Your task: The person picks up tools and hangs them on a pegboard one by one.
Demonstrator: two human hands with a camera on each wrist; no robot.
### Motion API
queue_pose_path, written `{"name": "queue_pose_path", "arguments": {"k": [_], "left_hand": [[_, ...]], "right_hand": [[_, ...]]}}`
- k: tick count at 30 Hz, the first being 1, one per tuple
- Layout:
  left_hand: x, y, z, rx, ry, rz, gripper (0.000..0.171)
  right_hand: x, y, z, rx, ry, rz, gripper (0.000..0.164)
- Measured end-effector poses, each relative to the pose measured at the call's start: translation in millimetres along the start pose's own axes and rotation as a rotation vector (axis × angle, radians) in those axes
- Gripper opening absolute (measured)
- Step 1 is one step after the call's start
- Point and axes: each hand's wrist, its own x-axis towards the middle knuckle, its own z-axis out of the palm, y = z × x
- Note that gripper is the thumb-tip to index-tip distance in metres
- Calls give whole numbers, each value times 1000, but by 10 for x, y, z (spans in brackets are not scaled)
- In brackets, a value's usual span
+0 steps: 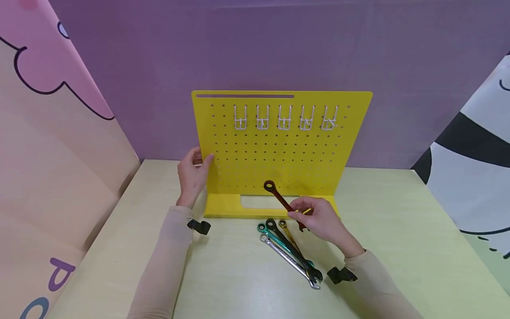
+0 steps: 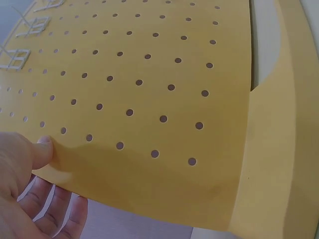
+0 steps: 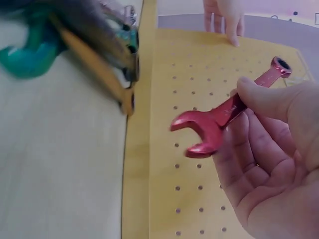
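Note:
A yellow pegboard (image 1: 275, 168) stands upright on its base, with several white wire hooks (image 1: 284, 118) in a row near its top. My left hand (image 1: 193, 175) grips the board's left edge, thumb on the front face and fingers behind, as the left wrist view also shows. In my right hand (image 1: 318, 217) is a red combination wrench (image 3: 214, 122), pinched between thumb and fingers in front of the board's lower part. Its ring end points up and left in the head view; the open jaw end points down. The hooks carry nothing.
On the table in front of the base lies a loose pile of wrenches: a black one (image 1: 292, 248), a silver one (image 1: 284, 254), a green one (image 1: 263, 228) and a gold one (image 1: 287, 231). A purple backdrop (image 1: 255, 48) rises behind the table (image 1: 223, 283).

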Motion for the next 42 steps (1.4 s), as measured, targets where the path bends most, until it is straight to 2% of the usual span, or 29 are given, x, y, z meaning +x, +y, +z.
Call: {"name": "queue_pose_path", "arguments": {"k": [4,8,13,16,18,22,25,32,42], "left_hand": [[0,3,1,1,-2,14,36],[0,-4,1,-4,-4,20,36],[-12,-10,-4,-5,-6,8,36],[-14,-14,-3,-7,-7,3,36],[-12,-18,-1,-7,-7,-1,36],[-15,-29,5,-12,-5,-3,35],[-21,-41,10,-18,-5,2,35],[-23,-49,18,-16,-4,11,35],[-18,-77,14,-15,-8,19,34]], "right_hand": [[36,-83,2,17,18,14,12],[68,-134,23,68,30,75,12],[107,-175,48,284,12,215,23],[129,-220,61,421,43,277,30],[146,-249,72,480,83,275,34],[174,-306,118,552,167,216,33],[186,-334,163,546,206,187,29],[210,-452,216,535,257,184,28],[310,-587,282,631,334,112,26]]}}
